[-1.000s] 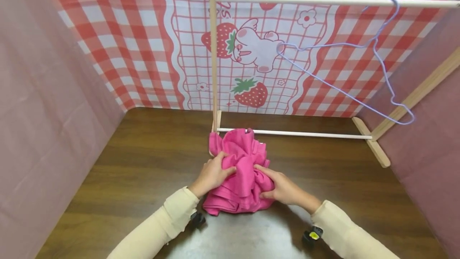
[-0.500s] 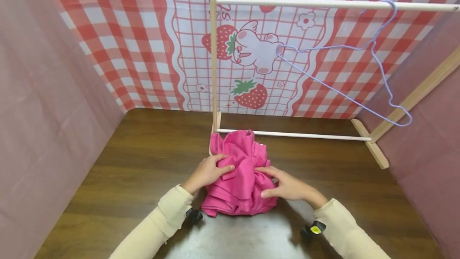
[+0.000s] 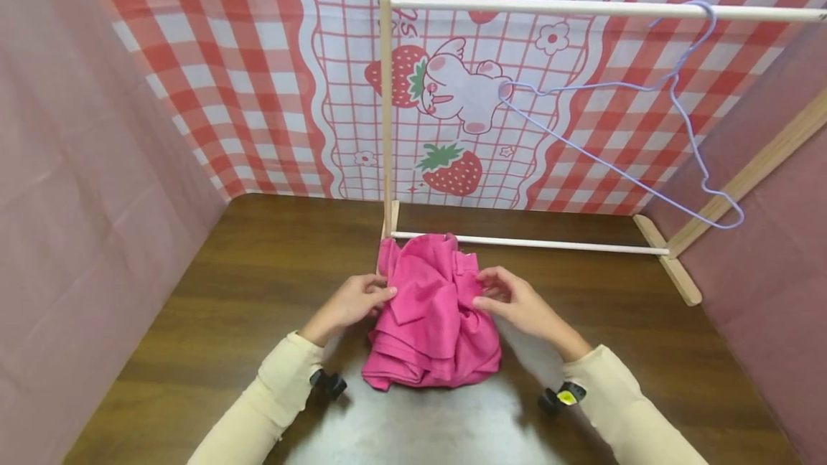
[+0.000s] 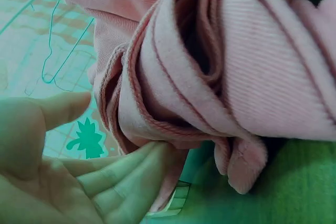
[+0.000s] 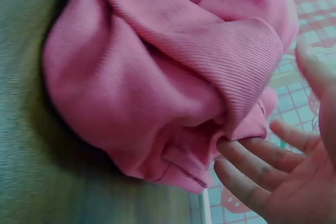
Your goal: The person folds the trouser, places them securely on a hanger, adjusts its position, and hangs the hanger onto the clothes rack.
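Note:
A crumpled pink garment of finely ribbed cloth lies heaped on the brown table. My left hand is at its left edge. In the left wrist view the fingers reach to the lower folds of the cloth, and the thumb stands apart from them. On the other side is my right hand, with relaxed fingers and the thumb spread. The right wrist view has these fingertips right at the edge of the pink cloth. Neither hand grips the garment.
Behind the garment stands a wooden rack with a white top rail and a lower bar. A light purple wire hanger hangs from the rail at the right. A strawberry-printed checked cloth covers the back; pink curtains flank the table.
Both hands have drawn away from the garment's middle to its sides, the left outward and the right slightly up and outward. The upper folds lie flatter and the heap has spread slightly.

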Motion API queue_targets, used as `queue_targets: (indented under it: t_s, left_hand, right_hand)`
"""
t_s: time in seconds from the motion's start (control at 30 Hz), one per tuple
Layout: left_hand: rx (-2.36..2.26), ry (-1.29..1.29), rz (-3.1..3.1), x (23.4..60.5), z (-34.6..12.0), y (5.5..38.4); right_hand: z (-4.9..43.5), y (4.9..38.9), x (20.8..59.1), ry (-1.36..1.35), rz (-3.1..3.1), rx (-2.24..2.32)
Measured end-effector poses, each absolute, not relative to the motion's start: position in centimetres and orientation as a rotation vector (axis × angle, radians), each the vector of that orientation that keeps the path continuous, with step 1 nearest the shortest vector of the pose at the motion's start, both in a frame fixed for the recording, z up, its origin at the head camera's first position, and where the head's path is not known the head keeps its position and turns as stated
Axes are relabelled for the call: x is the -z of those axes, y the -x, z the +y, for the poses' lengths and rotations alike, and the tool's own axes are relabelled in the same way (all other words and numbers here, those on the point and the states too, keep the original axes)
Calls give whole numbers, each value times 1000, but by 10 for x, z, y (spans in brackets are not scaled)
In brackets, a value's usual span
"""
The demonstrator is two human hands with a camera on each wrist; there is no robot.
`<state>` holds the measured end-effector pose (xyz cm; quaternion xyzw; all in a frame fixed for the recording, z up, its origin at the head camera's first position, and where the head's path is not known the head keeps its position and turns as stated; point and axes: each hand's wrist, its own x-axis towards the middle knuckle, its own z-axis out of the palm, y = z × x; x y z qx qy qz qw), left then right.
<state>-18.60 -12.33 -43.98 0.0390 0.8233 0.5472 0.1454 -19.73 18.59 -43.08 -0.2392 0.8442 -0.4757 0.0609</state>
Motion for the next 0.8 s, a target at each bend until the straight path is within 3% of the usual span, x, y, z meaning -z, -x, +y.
queue_targets:
  t_s: [0.33,0.8]
  left_hand:
    - [-1556,92,2292,444,-115,206]
    - [-1603,156,2296,452,-106,218]
  right_hand:
    - [171,232,420,259,2371,1581]
    - [156,237,424,228,2504,1442]
